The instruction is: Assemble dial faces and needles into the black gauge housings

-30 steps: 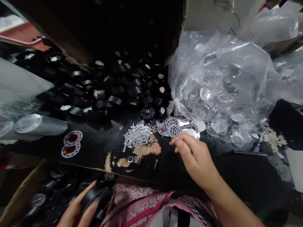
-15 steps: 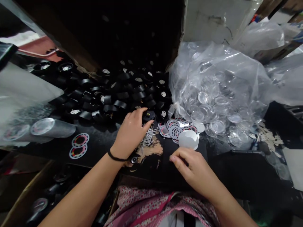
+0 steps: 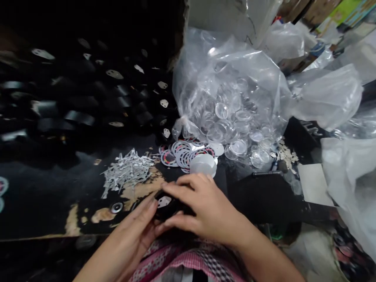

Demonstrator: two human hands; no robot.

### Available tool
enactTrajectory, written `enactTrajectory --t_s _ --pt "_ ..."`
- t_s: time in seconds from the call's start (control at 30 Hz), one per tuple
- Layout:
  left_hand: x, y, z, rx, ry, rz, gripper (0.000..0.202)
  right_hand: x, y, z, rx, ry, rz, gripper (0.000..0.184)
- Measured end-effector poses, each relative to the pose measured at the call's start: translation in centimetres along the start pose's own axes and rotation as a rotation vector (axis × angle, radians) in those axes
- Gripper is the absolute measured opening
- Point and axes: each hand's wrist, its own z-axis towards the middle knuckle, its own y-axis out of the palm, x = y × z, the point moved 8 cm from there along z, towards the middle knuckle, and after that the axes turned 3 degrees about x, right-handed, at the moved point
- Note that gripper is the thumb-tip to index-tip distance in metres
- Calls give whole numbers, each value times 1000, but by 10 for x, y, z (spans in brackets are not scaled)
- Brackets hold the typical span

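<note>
Both my hands meet at the near edge of the black worktop (image 3: 53,196). Between them sits a small round black part (image 3: 164,205) with a pale plate on top. My left hand (image 3: 138,231) cradles it from below and the left. My right hand (image 3: 202,209) closes over it from above, fingers curled round its rim. Just beyond lie a heap of small silver pins (image 3: 126,174) and a fan of printed dial discs (image 3: 185,154), topped by a plain white disc (image 3: 202,164).
A big clear plastic bag of transparent round lenses (image 3: 232,102) fills the middle right. A pile of black round housings (image 3: 88,105) covers the back left. A small metal ring (image 3: 116,206) lies on the worn top. More plastic bags (image 3: 346,176) crowd the right.
My left hand came back from the pile of black parts carrying one toward my body. My right hand closed onto it. The camera swung to the right.
</note>
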Motion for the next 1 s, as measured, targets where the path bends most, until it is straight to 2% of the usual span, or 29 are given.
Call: enactTrajectory --t_s 0.1,0.17,0.27,0.33,0.4,0.5,0.6,0.7,0.77,0.9,1.0 --pt "0 12 2 -77 21 18 41 40 -18 -10 138 271 -150 50" --pt "5 20 1 -98 59 18 45 60 -26 -15 197 385 -249 40" --pt "9 24 -1 -78 88 -3 43 71 -27 -14 257 375 -152 25" --pt "9 23 -1 -50 81 -46 37 75 -29 -14 300 361 -18 29" --pt "10 24 0 -33 74 -115 33 74 -34 -15 343 330 83 35" --pt "12 34 3 -32 60 -219 32 60 -39 -16 389 280 151 36" --pt "12 47 3 0 21 -296 30 37 -24 -10 257 250 253 38" --pt "11 51 1 78 -2 -317 28 18 -6 -3 131 233 385 50" --pt "13 52 -1 75 18 -325 27 15 -4 0 144 228 412 49" --pt "23 43 -4 62 180 -339 34 22 -13 0 266 262 293 35" --pt "18 39 -4 65 177 -310 33 22 -5 -1 191 288 392 40"
